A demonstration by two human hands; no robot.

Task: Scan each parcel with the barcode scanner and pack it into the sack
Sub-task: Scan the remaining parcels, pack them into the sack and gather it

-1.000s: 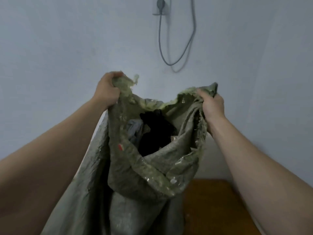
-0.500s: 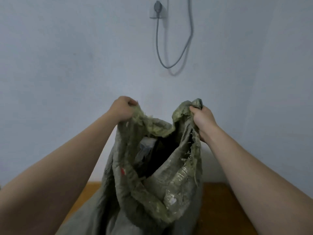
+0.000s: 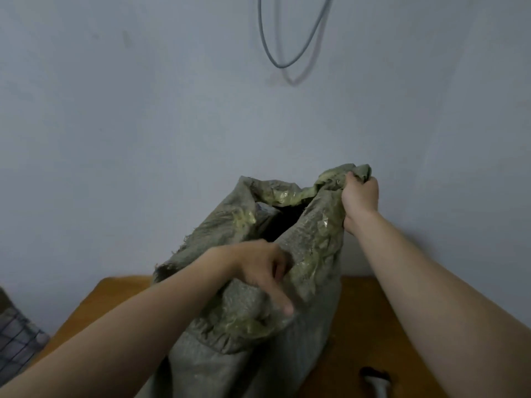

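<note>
**Q:** Sack (image 3: pixel 258 357): where does it stand, and which step is shown?

**A:** It stands upright on the desk (image 3: pixel 388 311), close to the wall. Its mouth faces the viewer and its near rim is rolled down into a cuff. A grey parcel (image 3: pixel 265 212) shows just inside the mouth, and the rest of the interior is dark. The step is probably spreading and steadying the mouth for the next parcel.

**Q:** How are the hands set?

**A:** The right hand (image 3: pixel 360 201) is a closed fist around a bunch of the far right rim, held high. The left hand (image 3: pixel 258 268) lies on the near cuff with one finger straight down across the cloth. It is blurred, so I cannot tell whether its other fingers pinch the fabric.

**Q:** How is the step done well?

**A:** Hold the right rim high and taut. Draw the near cuff down and toward the body so the mouth gapes wide. The woven cloth looks limp and frayed, so it would likely fold shut if either side were released. The base should stay planted on the desk. A small dark-and-pale object (image 3: pixel 376 383) at the near edge of the desk may be the scanner, but it is too cut off to tell.
</note>
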